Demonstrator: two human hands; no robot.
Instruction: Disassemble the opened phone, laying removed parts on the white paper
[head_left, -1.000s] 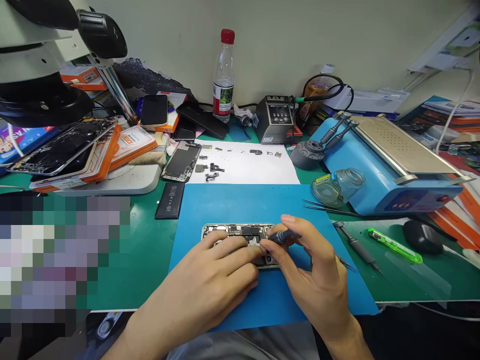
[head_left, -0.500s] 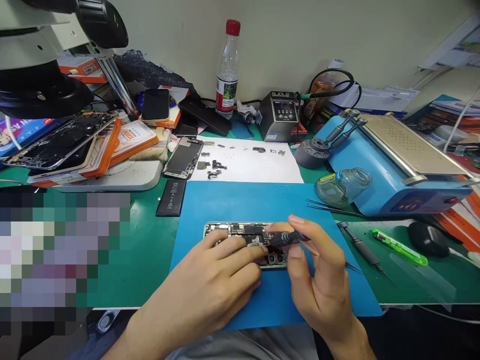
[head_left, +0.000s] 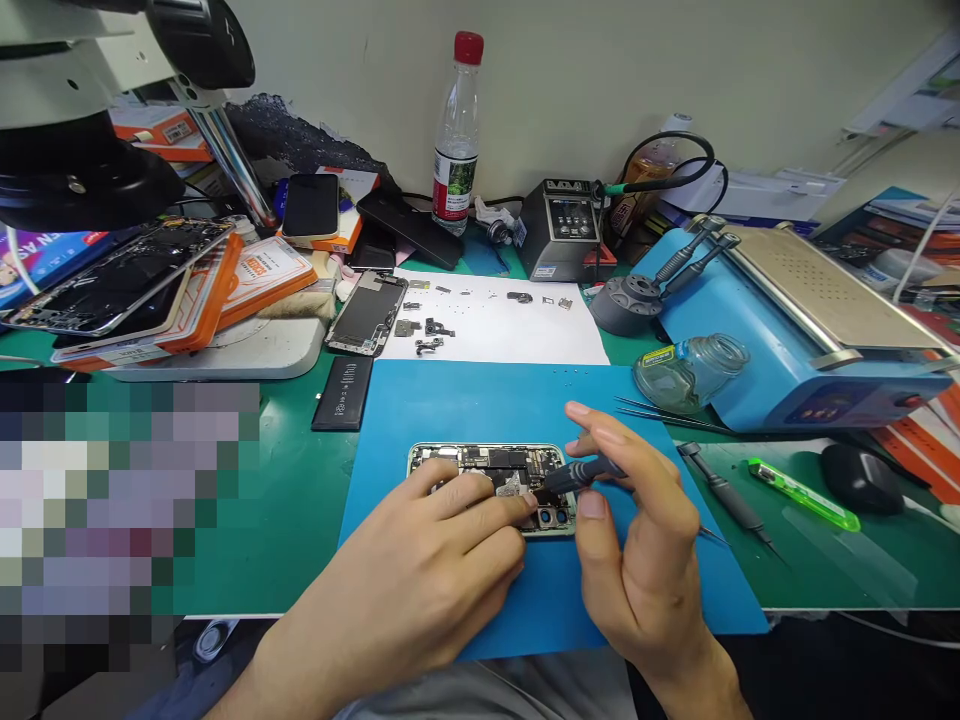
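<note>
An opened smartphone [head_left: 508,458] lies on the blue mat [head_left: 465,395] with its circuit board, shield plates and twin camera lenses exposed. My left hand [head_left: 431,555] rests over the near left part of the phone, fingers pressed on it and holding it down. My right hand [head_left: 649,550] grips a dark-handled screwdriver [head_left: 574,476], tilted with its lower end over the board beside my left index fingertip. Its tip is too small to make out. A thin metal point [head_left: 714,536] shows past my right hand; the rest of that tool is hidden.
Small phone parts [head_left: 435,327] lie on white paper behind the mat. A battery [head_left: 343,395] and a screen [head_left: 369,312] are on the left. Tweezers [head_left: 667,414], a glass jar [head_left: 690,372], another screwdriver [head_left: 727,498] and a green cutter [head_left: 804,494] lie right. A microscope [head_left: 82,120] overhangs the left.
My right hand's upper fingers have lifted and straightened off the far edge of the phone, uncovering more of the board. The screwdriver stays over the board. My left hand has barely moved.
</note>
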